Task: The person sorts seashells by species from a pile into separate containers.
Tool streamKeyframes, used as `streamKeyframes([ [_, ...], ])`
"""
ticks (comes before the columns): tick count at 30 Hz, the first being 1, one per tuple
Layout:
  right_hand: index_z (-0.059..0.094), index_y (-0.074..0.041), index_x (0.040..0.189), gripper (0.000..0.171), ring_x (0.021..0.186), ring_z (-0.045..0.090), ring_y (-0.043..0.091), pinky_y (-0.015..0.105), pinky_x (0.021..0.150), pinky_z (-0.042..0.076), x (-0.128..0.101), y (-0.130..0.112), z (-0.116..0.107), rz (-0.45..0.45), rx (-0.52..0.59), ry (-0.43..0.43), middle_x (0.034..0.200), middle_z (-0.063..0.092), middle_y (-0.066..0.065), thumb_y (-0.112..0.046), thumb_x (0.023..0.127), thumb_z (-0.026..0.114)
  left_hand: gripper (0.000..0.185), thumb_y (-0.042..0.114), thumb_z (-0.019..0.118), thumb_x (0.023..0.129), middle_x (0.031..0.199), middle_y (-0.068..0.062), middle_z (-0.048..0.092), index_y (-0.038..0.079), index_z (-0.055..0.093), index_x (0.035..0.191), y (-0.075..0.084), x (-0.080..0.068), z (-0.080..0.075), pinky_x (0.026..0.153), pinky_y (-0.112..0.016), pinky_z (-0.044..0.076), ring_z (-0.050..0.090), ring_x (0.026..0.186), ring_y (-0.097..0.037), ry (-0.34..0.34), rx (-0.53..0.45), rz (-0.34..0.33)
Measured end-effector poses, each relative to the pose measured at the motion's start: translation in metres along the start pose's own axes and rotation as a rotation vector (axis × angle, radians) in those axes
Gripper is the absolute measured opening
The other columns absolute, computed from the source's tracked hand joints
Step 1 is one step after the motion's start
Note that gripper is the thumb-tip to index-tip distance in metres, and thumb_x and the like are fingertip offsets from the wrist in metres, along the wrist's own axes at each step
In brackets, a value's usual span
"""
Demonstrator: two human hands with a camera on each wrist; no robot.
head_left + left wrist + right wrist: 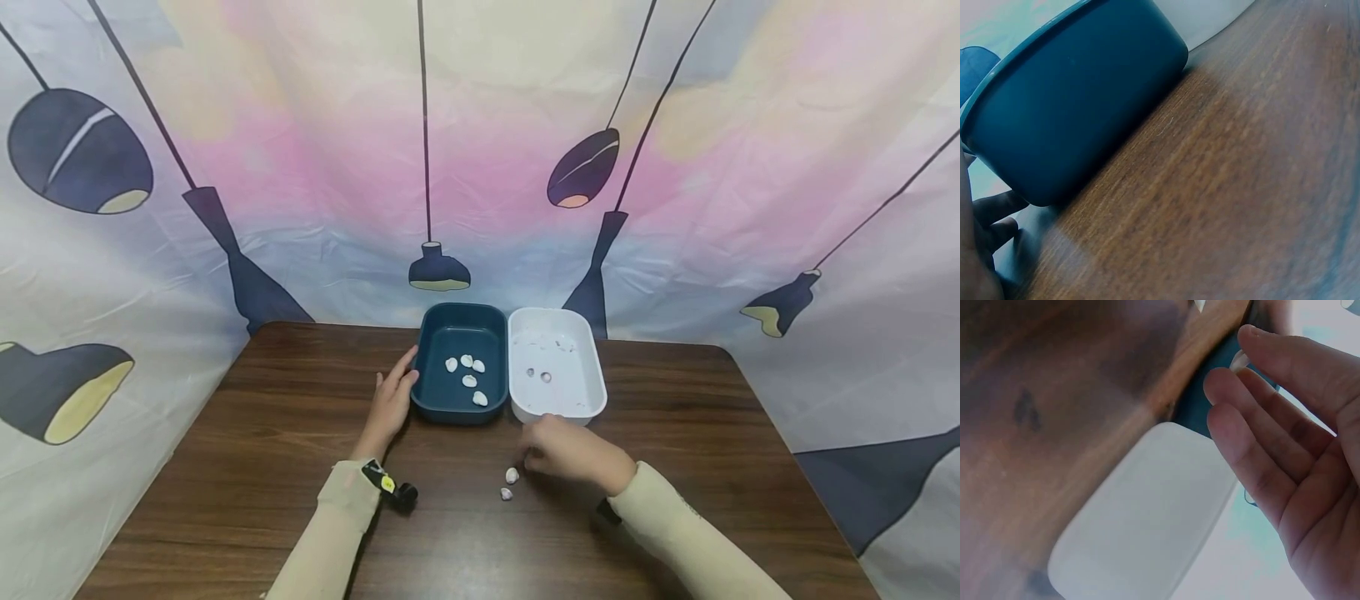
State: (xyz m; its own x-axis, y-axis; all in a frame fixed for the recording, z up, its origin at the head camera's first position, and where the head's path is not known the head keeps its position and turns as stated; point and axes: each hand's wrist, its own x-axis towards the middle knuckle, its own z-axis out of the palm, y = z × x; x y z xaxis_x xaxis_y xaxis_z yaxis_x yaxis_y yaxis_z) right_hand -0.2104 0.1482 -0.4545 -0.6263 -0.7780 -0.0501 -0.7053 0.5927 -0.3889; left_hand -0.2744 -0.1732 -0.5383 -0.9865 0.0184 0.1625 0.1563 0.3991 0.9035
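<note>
My left hand [392, 406] touches the left side of a dark teal plastic bin [459, 414], its fingers fairly straight along the wall. Several white seashells [480, 398] lie in that bin. Just in front of the white bin [600, 403], my right hand [573, 450] is over the table. In the right wrist view its thumb and fingertip pinch a small whitish seashell [1239, 360], mostly hidden by the fingers. Near that hand, a white seashell [512, 475] and a small greyish-purple seashell [506, 494] lie on the wood.
Both bins stand side by side at the back of the brown wooden table [300, 433]. Small purplish shells [546, 377] and tiny bits lie in the white one. Behind the table hangs a cloth backdrop [337, 167] printed with lamps. Each wrist wears a dark strap [372, 473].
</note>
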Motion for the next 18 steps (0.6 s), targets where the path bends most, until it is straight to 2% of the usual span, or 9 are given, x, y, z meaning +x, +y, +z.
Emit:
streamKeyframes([
  [6, 0.083, -0.012, 0.095, 0.015, 0.080, 0.062, 0.003, 0.024, 0.077, 0.058, 0.004, -0.001, -0.012, -0.008, -0.034, -0.003, 0.086, 0.075, -0.007, 0.001, 0.087, 0.081, 0.052, 0.032, 0.040, 0.115, 0.168, -0.007, 0.039, 0.023, 0.037, 0.166, 0.002, -0.001, 0.000, 0.129, -0.053, -0.012, 0.032, 0.156, -0.035, 0.002, -0.003, -0.011],
  [13, 0.082, -0.008, 0.094, 0.014, 0.078, 0.061, 0.005, 0.023, 0.075, 0.058, 0.006, 0.000, -0.020, -0.049, -0.067, 0.033, 0.084, 0.072, -0.005, 0.004, 0.086, 0.079, 0.052, 0.032, 0.040, 0.115, 0.168, -0.007, 0.039, 0.024, 0.037, 0.166, 0.002, -0.001, 0.000, 0.129, -0.053, -0.012, 0.032, 0.156, -0.034, 0.000, -0.008, -0.003],
  [18, 0.082, -0.006, 0.095, 0.014, 0.079, 0.063, 0.006, 0.023, 0.076, 0.059, 0.006, 0.000, -0.027, -0.034, -0.066, 0.047, 0.086, 0.074, -0.001, 0.005, 0.087, 0.078, 0.052, 0.032, 0.040, 0.115, 0.168, -0.007, 0.039, 0.023, 0.037, 0.166, 0.001, -0.001, 0.000, 0.129, -0.053, -0.012, 0.030, 0.157, -0.035, 0.003, -0.005, -0.009],
])
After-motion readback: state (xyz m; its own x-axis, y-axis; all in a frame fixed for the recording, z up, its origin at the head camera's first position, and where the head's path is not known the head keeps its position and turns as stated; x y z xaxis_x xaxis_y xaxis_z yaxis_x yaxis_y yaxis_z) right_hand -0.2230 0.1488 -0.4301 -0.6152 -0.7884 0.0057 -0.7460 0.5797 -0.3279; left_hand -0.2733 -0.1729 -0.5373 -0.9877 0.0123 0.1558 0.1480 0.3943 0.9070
